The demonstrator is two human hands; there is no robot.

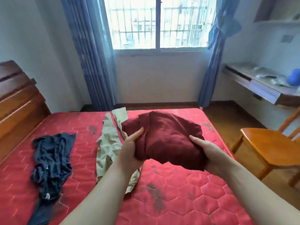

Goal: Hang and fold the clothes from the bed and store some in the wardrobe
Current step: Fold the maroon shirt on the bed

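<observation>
Head view, left to right: a crumpled navy garment (52,161) lies on the red bed (186,200), then beige trousers (108,146) stretched lengthwise. Both hands hold a folded maroon garment (168,138) above the mattress, left hand (131,148) curled around its left edge, right hand (207,151) cupping its right side from beneath. A wooden chair (267,146) stands beside the bed.

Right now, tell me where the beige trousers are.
In the head view the beige trousers lie stretched along the red mattress, between the crumpled navy garment on their left and the held maroon garment on their right.
</observation>
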